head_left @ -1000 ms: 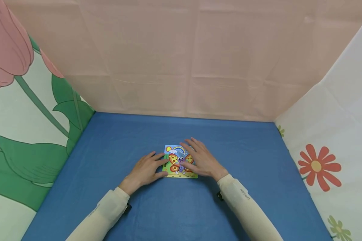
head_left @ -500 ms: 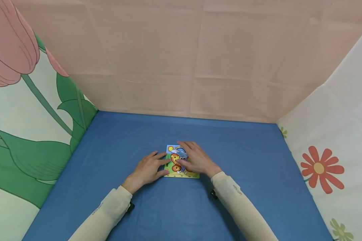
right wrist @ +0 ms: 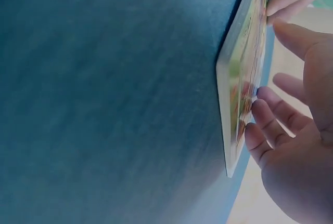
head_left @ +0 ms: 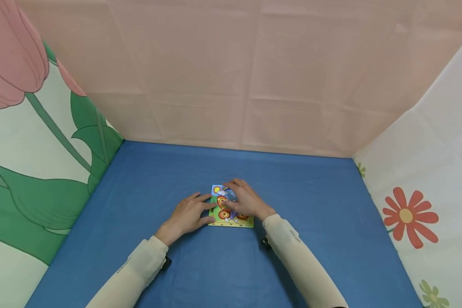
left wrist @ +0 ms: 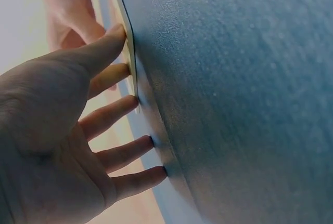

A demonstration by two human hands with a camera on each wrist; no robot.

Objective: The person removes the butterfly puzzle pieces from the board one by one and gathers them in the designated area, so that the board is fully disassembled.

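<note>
A flat, square picture puzzle board [head_left: 235,221] with a bright butterfly, sun and rainbow lies on the blue tabletop. At its left edge my left hand [head_left: 187,214] rests with fingers spread. Thumb and forefinger touch the board, while other fingertips rest on the cloth, as the left wrist view shows. My right hand [head_left: 247,202] is over the upper right of the picture and hides part of it. In the right wrist view, several loosely bent fingertips [right wrist: 255,135] touch the board's face, and the thumb stands off to one side. No lifted piece can be seen.
A blue cloth [head_left: 215,269] covers the table. Behind it rises a plain beige backdrop [head_left: 238,77]. Printed panels flank it, with a large tulip [head_left: 11,55] on the left and a red flower [head_left: 407,216] on the right.
My right hand has moved left and down onto the board, covering more of its upper right. The left hand stays at the left edge. The head view has shifted slightly.
</note>
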